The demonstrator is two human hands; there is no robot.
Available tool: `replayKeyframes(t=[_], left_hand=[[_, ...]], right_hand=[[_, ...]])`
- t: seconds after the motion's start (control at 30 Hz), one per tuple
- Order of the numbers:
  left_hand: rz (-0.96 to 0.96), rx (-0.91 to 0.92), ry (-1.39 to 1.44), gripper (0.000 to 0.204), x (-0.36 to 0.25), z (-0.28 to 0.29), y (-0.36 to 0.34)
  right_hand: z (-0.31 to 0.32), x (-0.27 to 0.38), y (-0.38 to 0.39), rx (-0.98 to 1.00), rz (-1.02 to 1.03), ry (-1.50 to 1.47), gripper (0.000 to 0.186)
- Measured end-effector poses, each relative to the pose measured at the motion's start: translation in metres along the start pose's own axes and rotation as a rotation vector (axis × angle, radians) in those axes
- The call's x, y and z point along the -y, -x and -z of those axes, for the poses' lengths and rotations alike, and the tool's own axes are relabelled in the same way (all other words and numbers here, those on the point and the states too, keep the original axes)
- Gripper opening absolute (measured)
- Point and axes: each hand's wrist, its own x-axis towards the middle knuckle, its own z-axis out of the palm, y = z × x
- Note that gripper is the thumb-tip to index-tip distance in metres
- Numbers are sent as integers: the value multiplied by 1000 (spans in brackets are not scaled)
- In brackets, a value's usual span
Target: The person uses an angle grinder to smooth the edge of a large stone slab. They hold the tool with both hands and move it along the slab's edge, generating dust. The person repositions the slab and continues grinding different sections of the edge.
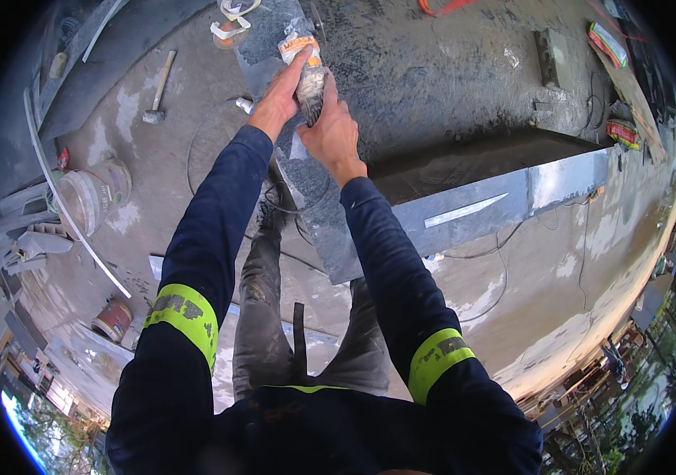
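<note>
Lengthwise fore-and-aft, grimy tool (310, 90), orange end (298, 47) pointing forward, left fingers (296, 67) and right fingers (330, 92) gripping it

Left side: open floor (136, 150) between left forearm and white bucket (89, 202); hammer (161, 87) lies farther forward, cable (189, 158) loops in the way nearer the arm. Long pale strip (77, 214) bars the approach to the bucket. Ahead of left hand (279, 93): pale curled strips (231, 30) obstruct. Right hand (334, 134): wide passage forward-right over wet grey surface (433, 71) as far as rectangular block (553, 59); toward the body, long grey panel (465, 206) blocks.
</note>
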Motion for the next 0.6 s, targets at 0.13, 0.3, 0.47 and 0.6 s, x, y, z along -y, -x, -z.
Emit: replayKeyframes(t=[0.13,0.3,0.47,0.6], left_hand=[[-63,-61,-48,64,4,1,-1],[-60,-93,-5,66,8,4,-5],[-61,-83,-16,65,9,9,-8],[-64,-66,-1,68,12,11,-10]], right_hand=[[-3,-7,-7,27,11,5,120],[-7,-10,-11,28,45,51,133],[-4,-6,-11,63,4,44,117],[-2,-5,-12,54,19,36,115]])
